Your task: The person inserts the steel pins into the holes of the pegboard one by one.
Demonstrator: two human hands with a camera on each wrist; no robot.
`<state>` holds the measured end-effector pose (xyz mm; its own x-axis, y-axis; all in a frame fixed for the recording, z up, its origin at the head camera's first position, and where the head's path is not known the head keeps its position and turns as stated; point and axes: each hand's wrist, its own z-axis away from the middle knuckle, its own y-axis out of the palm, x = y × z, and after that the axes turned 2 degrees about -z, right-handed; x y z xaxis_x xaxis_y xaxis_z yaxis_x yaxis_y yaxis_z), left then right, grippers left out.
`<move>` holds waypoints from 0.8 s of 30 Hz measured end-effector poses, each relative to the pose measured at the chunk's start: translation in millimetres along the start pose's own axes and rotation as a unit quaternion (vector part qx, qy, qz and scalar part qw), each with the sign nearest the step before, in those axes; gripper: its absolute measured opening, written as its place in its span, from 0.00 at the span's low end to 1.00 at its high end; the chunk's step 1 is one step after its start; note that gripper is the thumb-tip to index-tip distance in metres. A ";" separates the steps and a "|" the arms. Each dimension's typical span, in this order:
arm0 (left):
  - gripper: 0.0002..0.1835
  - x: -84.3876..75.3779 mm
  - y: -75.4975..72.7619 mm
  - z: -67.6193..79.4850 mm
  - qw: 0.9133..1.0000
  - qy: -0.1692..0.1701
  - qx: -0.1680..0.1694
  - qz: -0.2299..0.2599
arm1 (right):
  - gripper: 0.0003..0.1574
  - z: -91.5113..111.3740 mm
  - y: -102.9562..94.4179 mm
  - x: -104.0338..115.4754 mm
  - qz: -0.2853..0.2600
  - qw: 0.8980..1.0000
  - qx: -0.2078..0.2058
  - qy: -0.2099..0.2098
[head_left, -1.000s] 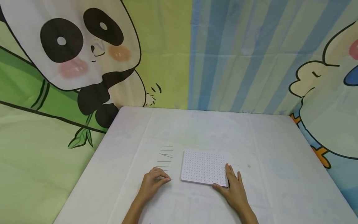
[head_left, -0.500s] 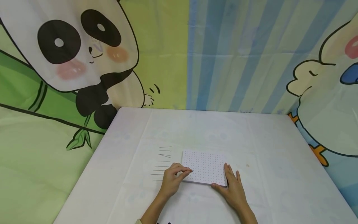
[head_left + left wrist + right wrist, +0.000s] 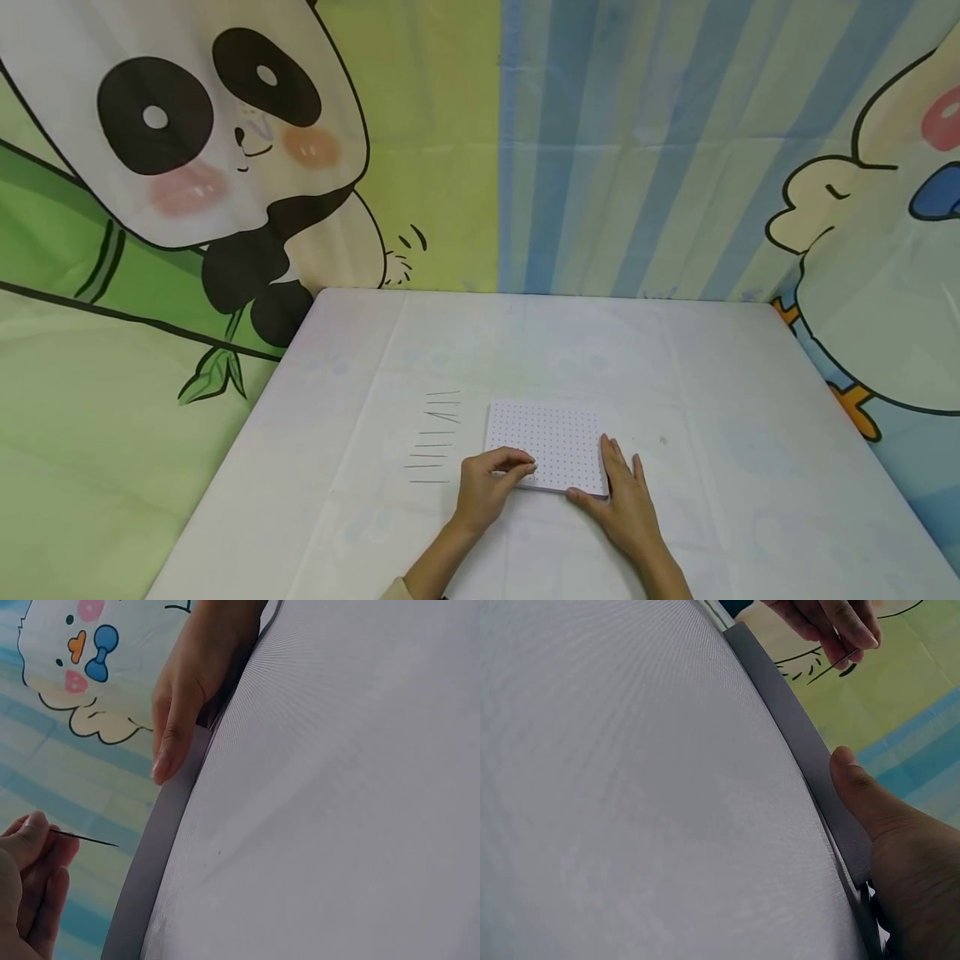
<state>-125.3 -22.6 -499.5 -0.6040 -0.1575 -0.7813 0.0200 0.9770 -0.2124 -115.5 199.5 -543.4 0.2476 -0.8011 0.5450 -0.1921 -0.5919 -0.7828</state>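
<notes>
Free surface (image 3: pixel 472 427) parts needles (image 3: pixel 430 482) from board (image 3: pixel 553 437); left hand (image 3: pixel 486 490) blocks the near end, right hand (image 3: pixel 627 502) the board's near-right corner.

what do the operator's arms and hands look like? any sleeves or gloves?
Left grip and right grip are bare, ungloved human hands. A pale khaki sleeve ends on the left forearm, which is bare beyond it. The right forearm is bare as far as shown.
</notes>
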 end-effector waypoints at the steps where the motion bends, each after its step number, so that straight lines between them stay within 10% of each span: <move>1: 0.06 5.0 1.8 1.3 1.000 0.005 0.001 -0.005 | 0.66 -0.2 -0.2 -0.1 -0.001 1.000 0.000 0.000; 24: 0.03 32.2 12.2 7.5 0.991 0.081 0.040 -0.102 | 0.66 -0.7 -1.1 -0.7 -0.007 1.000 -0.003 -0.006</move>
<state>-138.5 -16.9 -531.7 -0.7219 -0.3189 -0.6142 -0.0559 0.9115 -0.4075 -116.2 200.7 -542.7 0.2621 -0.7918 0.5517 -0.1944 -0.6033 -0.7735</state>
